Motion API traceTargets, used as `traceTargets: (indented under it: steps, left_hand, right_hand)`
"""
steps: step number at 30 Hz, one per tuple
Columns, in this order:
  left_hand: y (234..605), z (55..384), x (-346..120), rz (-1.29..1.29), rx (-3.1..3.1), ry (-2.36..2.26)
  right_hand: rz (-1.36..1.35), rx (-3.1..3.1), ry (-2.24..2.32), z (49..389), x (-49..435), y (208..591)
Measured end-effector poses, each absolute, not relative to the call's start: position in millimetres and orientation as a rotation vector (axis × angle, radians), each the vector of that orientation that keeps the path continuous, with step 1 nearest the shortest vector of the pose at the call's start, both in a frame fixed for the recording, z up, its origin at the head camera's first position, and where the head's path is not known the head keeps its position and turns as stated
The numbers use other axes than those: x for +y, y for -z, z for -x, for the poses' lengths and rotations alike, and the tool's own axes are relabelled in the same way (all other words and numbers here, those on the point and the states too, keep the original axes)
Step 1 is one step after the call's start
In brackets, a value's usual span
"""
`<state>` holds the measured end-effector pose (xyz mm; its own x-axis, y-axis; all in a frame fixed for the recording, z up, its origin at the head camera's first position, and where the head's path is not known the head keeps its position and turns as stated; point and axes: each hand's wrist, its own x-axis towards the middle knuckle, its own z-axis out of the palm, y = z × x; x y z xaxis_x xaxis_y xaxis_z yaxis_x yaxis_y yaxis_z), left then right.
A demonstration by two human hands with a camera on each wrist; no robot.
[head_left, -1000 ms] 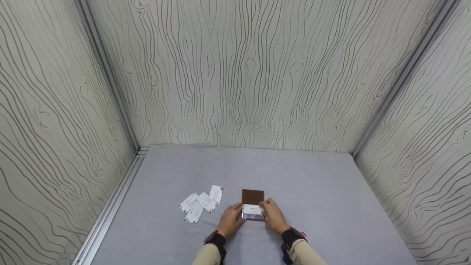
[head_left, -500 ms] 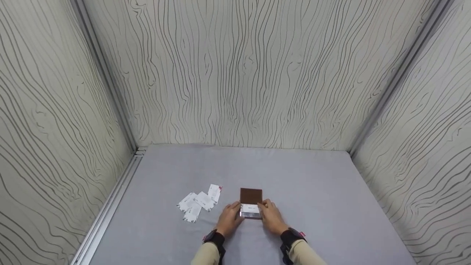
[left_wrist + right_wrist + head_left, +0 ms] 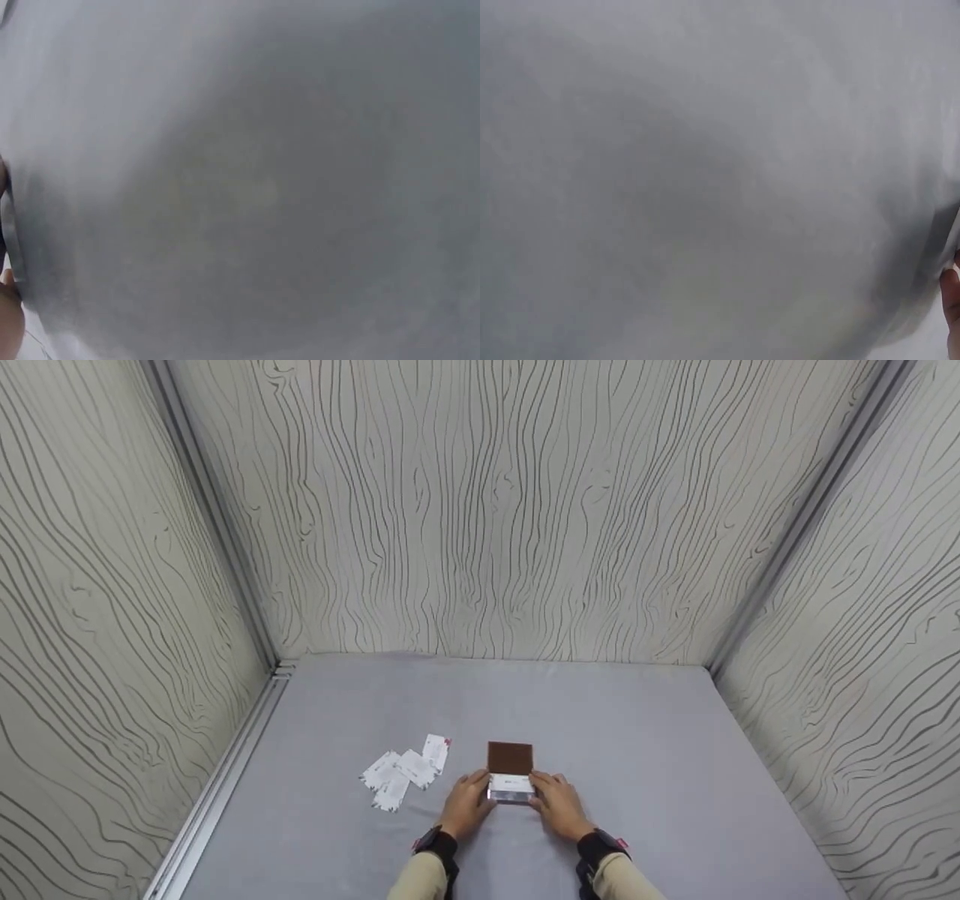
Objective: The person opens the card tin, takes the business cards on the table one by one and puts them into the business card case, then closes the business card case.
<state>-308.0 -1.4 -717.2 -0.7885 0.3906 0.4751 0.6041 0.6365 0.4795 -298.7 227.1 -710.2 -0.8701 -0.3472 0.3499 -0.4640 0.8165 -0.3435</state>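
Observation:
An opened card holder (image 3: 510, 757) lies on the cloth in front of me in the head view, its brown flap on the far side. Its near half shows a white printed card (image 3: 511, 783) above a shiny clear strip. My left hand (image 3: 466, 808) grips the holder's left edge, fingers at the upper corner and thumb lower down. On the opposite edge, my right hand (image 3: 560, 806) holds in the same way. At the margins of the wrist views, only a left fingertip (image 3: 9, 322) and a right finger (image 3: 951, 300) show beside the holder's edge.
Several white printed cards (image 3: 415, 769) lie loosely overlapped to the left of the holder. A grey cloth (image 3: 637, 735) covers the table. Wood-patterned panels (image 3: 480, 510) rise behind and at both sides, with a metal rail (image 3: 217, 787) along the left edge.
My right fingers have shifted from over the card's right end outward to the holder's right edge. My left hand keeps its grip. The whole head view has drifted slightly.

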Motion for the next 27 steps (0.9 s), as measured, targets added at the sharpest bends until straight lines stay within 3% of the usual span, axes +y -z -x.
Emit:
traceTargets:
  steps: [17,27]
  left_hand:
    - [708.7,315.6,-18.3,0.783,-2.538,0.836]
    - [712.5,318.0,-76.1,0.430,-2.484,0.528]
  right_hand:
    - [-0.550,-2.614,-0.720,294.3,229.0,718.9]
    - [-0.538,-2.657,-0.755,291.5,226.0,711.8]
